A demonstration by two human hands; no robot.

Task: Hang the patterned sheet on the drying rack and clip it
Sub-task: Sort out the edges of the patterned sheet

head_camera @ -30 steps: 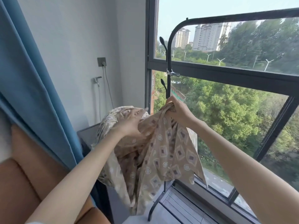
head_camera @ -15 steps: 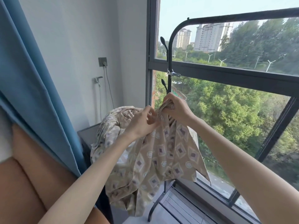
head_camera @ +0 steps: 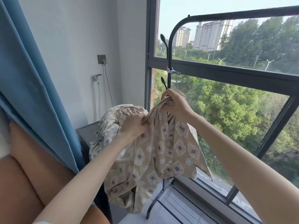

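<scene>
The patterned sheet (head_camera: 155, 159), beige with diamond and circle prints, hangs bunched in front of me. My right hand (head_camera: 175, 105) grips its upper edge beside the rack's upright pole. My left hand (head_camera: 134, 123) pinches the same edge a little lower and to the left. The rest of the sheet lies heaped on a dark cabinet behind. The black drying rack (head_camera: 210, 14) stands at the window, its top bar curving over my hands. A metal clip (head_camera: 174, 72) is fastened on the rack's upright pole above my right hand.
A blue curtain (head_camera: 35, 94) hangs at the left, over an orange sofa (head_camera: 24, 183). The dark cabinet (head_camera: 85, 131) stands in the corner under a wall tap (head_camera: 97, 77) and a socket. A large window (head_camera: 226, 73) runs along the right.
My left hand has slid left and down along the sheet's edge, away from my right hand, drawing the edge taut. My right hand has stayed by the pole.
</scene>
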